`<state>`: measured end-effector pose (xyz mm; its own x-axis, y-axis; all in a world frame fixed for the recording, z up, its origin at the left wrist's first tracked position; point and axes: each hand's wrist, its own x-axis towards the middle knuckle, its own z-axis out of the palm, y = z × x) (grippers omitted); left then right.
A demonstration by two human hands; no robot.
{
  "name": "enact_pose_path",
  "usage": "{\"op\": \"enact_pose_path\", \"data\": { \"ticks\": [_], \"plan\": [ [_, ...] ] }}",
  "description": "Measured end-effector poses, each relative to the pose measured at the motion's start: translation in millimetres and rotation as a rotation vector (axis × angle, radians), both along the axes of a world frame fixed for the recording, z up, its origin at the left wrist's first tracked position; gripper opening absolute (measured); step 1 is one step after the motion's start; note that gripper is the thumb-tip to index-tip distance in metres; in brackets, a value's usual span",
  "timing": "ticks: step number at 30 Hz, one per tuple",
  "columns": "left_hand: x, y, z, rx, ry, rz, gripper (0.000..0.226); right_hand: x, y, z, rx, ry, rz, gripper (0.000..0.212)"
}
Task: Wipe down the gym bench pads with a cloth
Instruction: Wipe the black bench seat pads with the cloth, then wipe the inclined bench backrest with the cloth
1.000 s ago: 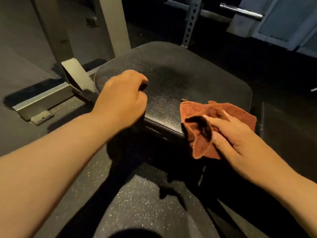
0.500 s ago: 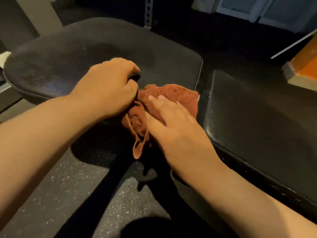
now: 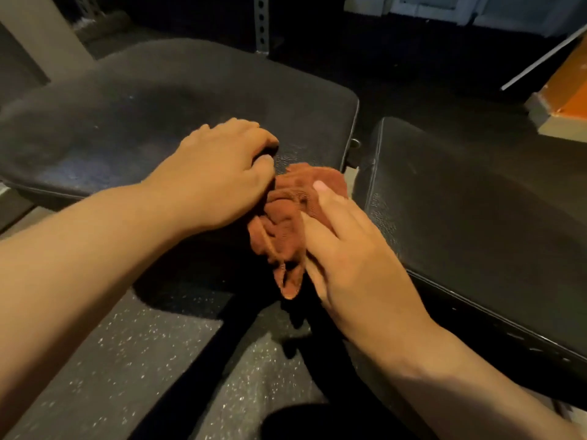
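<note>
Right hand [image 3: 359, 265], fingers straight, presses the bunched rust-brown cloth [image 3: 292, 223] over the near corner of the left bench pad [image 3: 158, 106], while left hand [image 3: 216, 179], fingers curled and empty, rests on that pad beside the cloth.

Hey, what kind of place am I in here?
Most likely a gym. Two black vinyl bench pads, the left pad and the right pad, sit end to end, with a perforated steel rack upright behind them and a speckled rubber floor below.
</note>
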<state>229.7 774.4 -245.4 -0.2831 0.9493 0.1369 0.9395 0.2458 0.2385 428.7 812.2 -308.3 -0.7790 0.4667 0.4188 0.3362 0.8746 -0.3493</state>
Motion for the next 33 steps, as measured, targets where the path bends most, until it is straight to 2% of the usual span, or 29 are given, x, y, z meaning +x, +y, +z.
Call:
{"op": "enact_pose_path", "data": {
  "ticks": [5,8,15,17,19,21,23,24,26,27,28,30,32,33],
  "plan": [
    [-30,-28,13,0.012,-0.278,0.053,0.030,-75,-14,36,0.032,-0.245,0.002,0.044],
    [-55,-53,25,0.056,-0.361,0.170,0.031,-128,-34,47,0.094,-0.282,0.072,0.046],
    [-112,-117,30,0.135,-0.320,0.306,0.033,-223,-78,56,0.218,-0.437,0.230,0.062],
    [-131,-130,28,0.192,-0.310,0.427,0.033,-248,-90,60,0.214,-0.413,0.272,0.063],
    [-147,-144,24,0.286,-0.319,0.534,0.034,-270,-97,60,0.155,-0.293,0.308,0.062],
    [-155,-158,22,0.383,-0.407,0.650,0.035,-285,-101,59,-0.048,-0.057,0.316,0.050],
    [-157,-173,23,0.476,-0.556,0.729,0.032,-294,-106,57,-0.386,0.162,0.344,0.044],
    [-159,-183,26,0.526,-0.717,0.713,0.031,-298,-112,57,-0.527,0.218,0.372,0.047],
    [-157,-204,32,0.563,-1.156,0.588,0.033,-306,-130,55,-0.753,0.252,0.421,0.055],
    [-158,-217,33,0.543,-1.291,0.498,0.032,-309,-141,56,-0.877,0.231,0.439,0.060],
    [-160,-230,31,0.505,-1.335,0.415,0.032,-312,-153,58,-1.008,0.200,0.460,0.069],
    [-167,-253,28,0.439,-1.246,0.385,0.033,-314,-175,64,-1.272,0.128,0.553,0.080],
    [-174,-277,36,0.494,-1.197,0.528,0.027,-313,-190,80,-1.453,0.113,0.646,0.056],
    [-179,-289,42,0.560,-1.225,0.616,0.024,-312,-196,92,-1.466,0.088,0.694,0.047]
  ]
}}
